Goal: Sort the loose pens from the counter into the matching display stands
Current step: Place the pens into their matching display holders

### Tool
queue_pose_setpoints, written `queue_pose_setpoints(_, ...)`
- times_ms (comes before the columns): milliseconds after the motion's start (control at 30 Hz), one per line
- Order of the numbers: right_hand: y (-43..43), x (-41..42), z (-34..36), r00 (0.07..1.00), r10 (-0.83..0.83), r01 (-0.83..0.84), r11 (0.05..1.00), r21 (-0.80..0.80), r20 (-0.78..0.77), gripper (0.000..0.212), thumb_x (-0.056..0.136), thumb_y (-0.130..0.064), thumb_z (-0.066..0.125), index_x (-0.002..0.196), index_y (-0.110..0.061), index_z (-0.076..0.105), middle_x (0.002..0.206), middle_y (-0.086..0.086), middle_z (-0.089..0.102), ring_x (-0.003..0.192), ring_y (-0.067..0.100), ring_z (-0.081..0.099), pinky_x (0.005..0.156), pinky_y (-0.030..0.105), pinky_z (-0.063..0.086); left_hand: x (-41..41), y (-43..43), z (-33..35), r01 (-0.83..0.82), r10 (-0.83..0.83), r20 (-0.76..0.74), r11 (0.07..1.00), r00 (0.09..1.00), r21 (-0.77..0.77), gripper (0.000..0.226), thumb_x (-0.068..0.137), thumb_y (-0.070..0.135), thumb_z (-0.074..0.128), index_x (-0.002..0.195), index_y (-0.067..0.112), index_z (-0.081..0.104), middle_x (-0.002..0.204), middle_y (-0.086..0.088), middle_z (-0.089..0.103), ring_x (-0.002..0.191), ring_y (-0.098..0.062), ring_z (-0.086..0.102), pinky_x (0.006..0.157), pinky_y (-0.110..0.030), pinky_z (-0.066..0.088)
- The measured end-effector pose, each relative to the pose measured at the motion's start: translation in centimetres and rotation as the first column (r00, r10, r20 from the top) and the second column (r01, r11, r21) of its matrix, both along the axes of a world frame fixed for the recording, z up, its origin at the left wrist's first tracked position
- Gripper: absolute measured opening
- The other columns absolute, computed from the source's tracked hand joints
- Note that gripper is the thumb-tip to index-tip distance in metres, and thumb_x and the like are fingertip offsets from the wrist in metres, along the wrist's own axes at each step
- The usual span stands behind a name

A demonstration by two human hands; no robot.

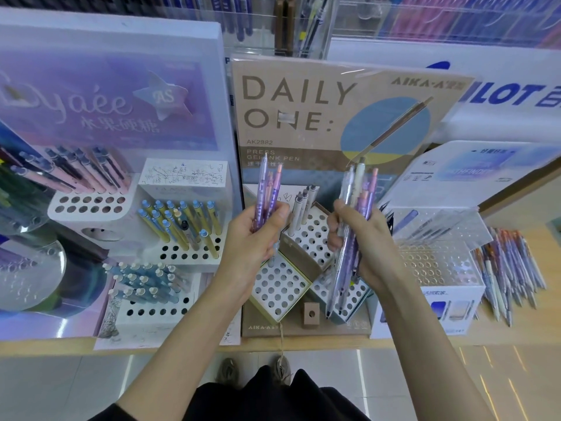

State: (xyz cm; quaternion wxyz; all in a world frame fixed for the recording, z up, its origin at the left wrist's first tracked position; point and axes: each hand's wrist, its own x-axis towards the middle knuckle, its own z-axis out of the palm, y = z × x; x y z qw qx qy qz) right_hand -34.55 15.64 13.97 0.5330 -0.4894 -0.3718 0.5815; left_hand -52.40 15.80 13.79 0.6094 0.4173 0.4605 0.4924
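Note:
My left hand (253, 238) grips a small bunch of purple and pink pens (268, 189), held upright in front of the brown "DAILY ONE" stand (303, 123). My right hand (361, 241) is closed around a larger bundle of purple, clear and cream pens (359, 214) that reaches down over the stand's white hole blocks (279, 288). Loose pens (507, 268) lie in a pile on the wooden counter at the right. The purple stand (106, 95) at the left holds pink, yellow and blue pens.
A clear acrylic hole rack (437, 262) sits on a white box right of my right hand. A few cream pens (303, 205) stand in the brown stand's upper block. A round clear holder (33, 268) is at far left. The counter edge (303, 344) runs below the stands.

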Motion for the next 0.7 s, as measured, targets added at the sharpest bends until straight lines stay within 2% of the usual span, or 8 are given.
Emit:
queue_pose_setpoints(133,-0.7,-0.8,0.5,0.981,0.184,-0.185,0.983,0.019,0.062,0.011,0.089,-0.019,0.061,0.088,-0.013,0.052,0.065,0.008,0.057,0.044,0.018,0.046,0.044,0.027,0.043,0.2,0.2,0.9,0.017,-0.017,-0.006,1.0,1.0,0.022,0.008,0.078,0.036,0.068,0.084,0.032,0.072,0.049,0.014,0.037,0.043,-0.002,0.031,0.038,-0.014,0.029)
queue_pose_setpoints(267,-1.1,-1.5,0.7,0.914,0.402,-0.403,0.915,0.029,0.052,0.004,0.093,-0.009,0.057,0.092,-0.011,0.054,0.066,0.014,0.056,0.043,0.022,0.045,0.043,0.029,0.04,0.1,1.0,2.2,0.029,-0.03,0.019,0.998,0.999,0.06,0.011,0.075,0.037,0.069,0.082,0.028,0.071,0.046,0.014,0.036,0.039,-0.003,0.029,0.037,-0.014,0.027)
queue_pose_setpoints(367,-1.2,-2.0,0.7,0.898,0.438,-0.44,0.897,0.043,0.053,0.005,0.094,-0.008,0.057,0.094,-0.004,0.054,0.066,0.015,0.055,0.046,0.024,0.044,0.045,0.031,0.039,0.3,1.2,3.0,0.06,-0.062,0.02,0.996,0.998,0.066,0.005,0.076,0.031,0.069,0.072,0.03,0.07,0.043,0.013,0.037,0.037,-0.002,0.03,0.037,-0.013,0.028)
queue_pose_setpoints(500,-1.3,-2.3,0.5,0.879,0.472,-0.474,0.881,0.018,0.065,0.024,0.092,-0.012,0.059,0.103,0.007,0.048,0.066,0.011,0.057,0.046,0.022,0.046,0.045,0.029,0.042,0.4,0.7,3.3,0.04,-0.043,0.039,0.997,0.998,0.073,0.008,0.086,0.01,0.064,0.08,0.013,0.061,0.041,0.014,0.047,0.035,0.002,0.042,0.038,-0.008,0.034)
queue_pose_setpoints(567,-1.5,-2.2,0.4,0.867,0.488,-0.49,0.872,-0.007,0.097,0.017,0.09,-0.013,0.062,0.099,0.0,0.055,0.065,0.01,0.058,0.046,0.022,0.046,0.044,0.029,0.042,0.4,0.6,3.3,0.041,-0.045,0.047,0.997,0.998,0.07,0.007,0.088,0.003,0.061,0.084,0.009,0.06,0.041,0.014,0.05,0.036,0.003,0.047,0.039,-0.005,0.035)
queue_pose_setpoints(600,-1.6,-2.2,0.4,0.858,0.502,-0.504,0.864,-0.016,0.112,0.006,0.09,-0.013,0.063,0.094,-0.009,0.061,0.065,0.01,0.058,0.046,0.022,0.046,0.045,0.029,0.043,0.3,0.7,3.3,0.042,-0.045,0.045,0.997,0.998,0.068,0.007,0.089,0.001,0.06,0.084,0.007,0.059,0.041,0.015,0.052,0.036,0.004,0.048,0.04,-0.005,0.036)
queue_pose_setpoints(633,-1.7,-2.2,0.4,0.851,0.511,-0.512,0.859,-0.019,0.121,0.006,0.09,-0.013,0.063,0.088,-0.019,0.064,0.065,0.01,0.059,0.046,0.022,0.046,0.046,0.029,0.043,0.3,0.7,3.3,0.042,-0.045,0.039,0.997,0.998,0.066,0.009,0.089,0.001,0.06,0.084,0.007,0.059,0.041,0.015,0.052,0.036,0.004,0.049,0.04,-0.005,0.036)
queue_pose_setpoints(700,-1.8,-2.3,0.4,0.845,0.523,-0.523,0.852,-0.031,0.114,0.012,0.089,-0.015,0.065,0.083,-0.025,0.065,0.066,0.01,0.059,0.047,0.023,0.046,0.047,0.029,0.043,0.3,0.7,3.3,0.033,-0.035,0.026,0.998,0.999,0.062,0.01,0.088,0.001,0.061,0.082,0.008,0.059,0.041,0.015,0.052,0.036,0.004,0.049,0.04,-0.005,0.035)
